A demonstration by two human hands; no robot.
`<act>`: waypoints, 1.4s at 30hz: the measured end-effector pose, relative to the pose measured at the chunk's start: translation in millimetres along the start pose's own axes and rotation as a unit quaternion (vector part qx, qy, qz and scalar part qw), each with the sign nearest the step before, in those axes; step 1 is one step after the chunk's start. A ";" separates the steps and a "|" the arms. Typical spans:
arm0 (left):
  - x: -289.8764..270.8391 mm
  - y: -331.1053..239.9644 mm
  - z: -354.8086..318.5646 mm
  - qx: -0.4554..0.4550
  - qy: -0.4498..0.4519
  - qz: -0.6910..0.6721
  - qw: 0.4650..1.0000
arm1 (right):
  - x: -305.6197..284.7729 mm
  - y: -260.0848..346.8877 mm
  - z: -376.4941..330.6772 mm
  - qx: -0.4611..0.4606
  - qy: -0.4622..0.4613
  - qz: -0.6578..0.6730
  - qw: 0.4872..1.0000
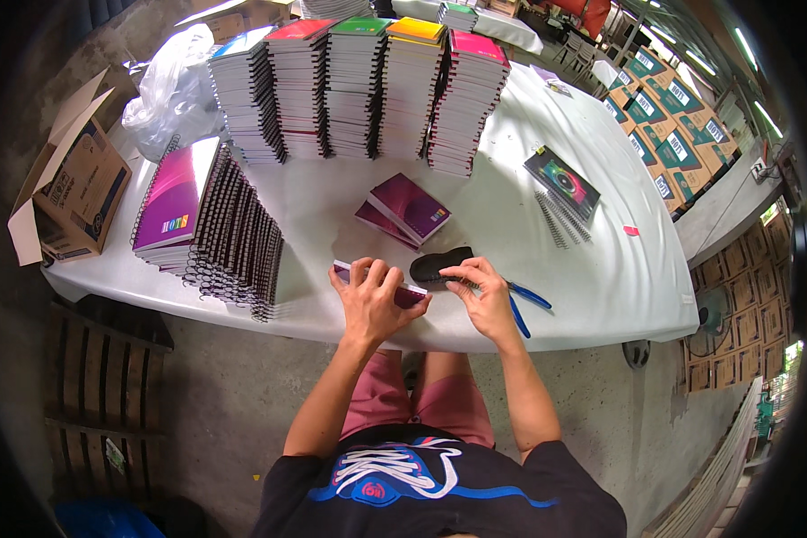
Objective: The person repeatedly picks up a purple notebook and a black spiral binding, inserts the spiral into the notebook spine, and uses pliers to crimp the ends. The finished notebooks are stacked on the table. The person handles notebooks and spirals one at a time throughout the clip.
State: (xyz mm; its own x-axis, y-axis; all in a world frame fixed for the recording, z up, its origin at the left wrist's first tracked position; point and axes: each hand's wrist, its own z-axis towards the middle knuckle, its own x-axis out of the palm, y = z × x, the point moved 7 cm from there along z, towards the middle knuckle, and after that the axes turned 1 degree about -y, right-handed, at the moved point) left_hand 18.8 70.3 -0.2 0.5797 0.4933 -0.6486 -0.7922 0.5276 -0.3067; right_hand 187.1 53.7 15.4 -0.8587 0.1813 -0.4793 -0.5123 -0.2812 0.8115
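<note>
My left hand (374, 303) is closed around a small purple-covered notebook (412, 295), tilted up on its edge near the front of the table. To its right, my right hand (484, 296) has thumb and fingers pinched together beside the notebook's end. What sits in that pinch, perhaps the end of a wire coil, is too small to make out. A black rounded object (429, 266) lies just behind my right fingers. Blue-handled pliers (531, 298) rest by that hand, partly hidden by it. Beyond my hands lie purple notebooks without visible coils (412, 208), overlapping one another.
A tall pile of coil-bound purple notebooks (175, 202) stands at left. Behind are several notebook stacks (352, 90) with coloured covers. Loose wire coils (560, 218) and a dark notebook (567, 179) lie at right. An open carton (85, 184) and plastic bag (177, 90) are far left.
</note>
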 end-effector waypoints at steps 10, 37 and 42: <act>-0.2 1.5 -1.8 -0.012 0.003 -0.011 1.000 | 6.5 -3.1 -1.7 0.024 0.055 0.073 0.996; -6.2 12.7 -8.9 -0.027 0.018 -0.077 0.997 | 9.5 2.4 21.2 -0.030 0.194 -0.088 0.977; -7.3 10.7 -4.3 -0.007 0.008 -0.104 0.995 | 12.6 -51.3 38.7 -0.122 0.187 -0.319 0.921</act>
State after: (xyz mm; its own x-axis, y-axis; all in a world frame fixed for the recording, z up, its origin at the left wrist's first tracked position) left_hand 5.3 69.4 -1.7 0.7282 0.3630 -0.5813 -0.6578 0.6080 -0.4445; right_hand 203.0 106.9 -19.3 -0.3038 0.0588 -0.9509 -0.8621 -0.4418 0.2481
